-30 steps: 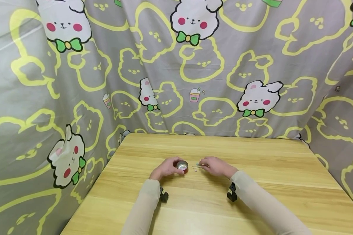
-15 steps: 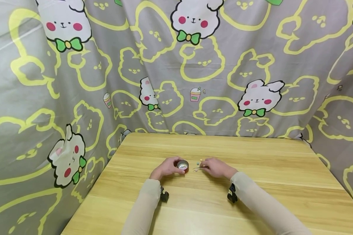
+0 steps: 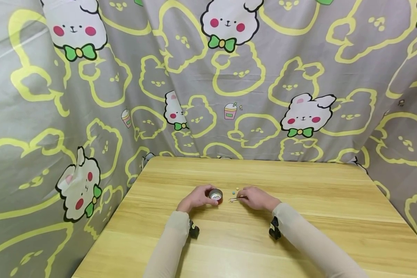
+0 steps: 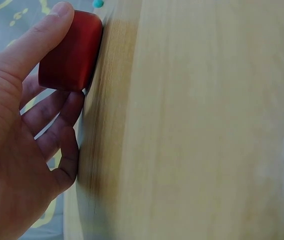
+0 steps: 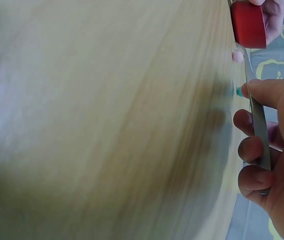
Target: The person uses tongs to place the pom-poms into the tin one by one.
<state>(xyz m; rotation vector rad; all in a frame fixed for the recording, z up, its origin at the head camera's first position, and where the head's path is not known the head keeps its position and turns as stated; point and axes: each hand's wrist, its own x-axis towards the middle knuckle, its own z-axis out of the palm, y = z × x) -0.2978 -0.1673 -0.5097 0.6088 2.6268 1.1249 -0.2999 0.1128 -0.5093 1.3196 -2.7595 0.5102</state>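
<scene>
My left hand [image 3: 197, 197] holds a small round red tin [image 3: 215, 196] by its side, thumb in front and fingers behind. The tin stands on the table, its top uncovered; some small pale pieces seem to lie inside, too small to make out. In my right hand [image 3: 256, 197] is a pair of metal tweezers [image 5: 259, 127], pointing left toward the tin. Their tips are at a pink bead [image 5: 237, 56] on the table; whether they pinch it I cannot tell. Just behind the tweezers lie a teal bead [image 3: 233, 192] and a yellow bead [image 3: 238, 189].
The wooden table [image 3: 229, 239] carries the work near its middle. A patterned grey curtain [image 3: 201, 77] hangs along its back and sides. Black camera mounts [image 3: 274, 227] sit on both wrists, low over the table.
The tweezers' tips have shifted slightly toward the front, onto the pink bead. The teal and yellow beads have come into clearer sight beside my right hand. My left hand and the tin stay put.
</scene>
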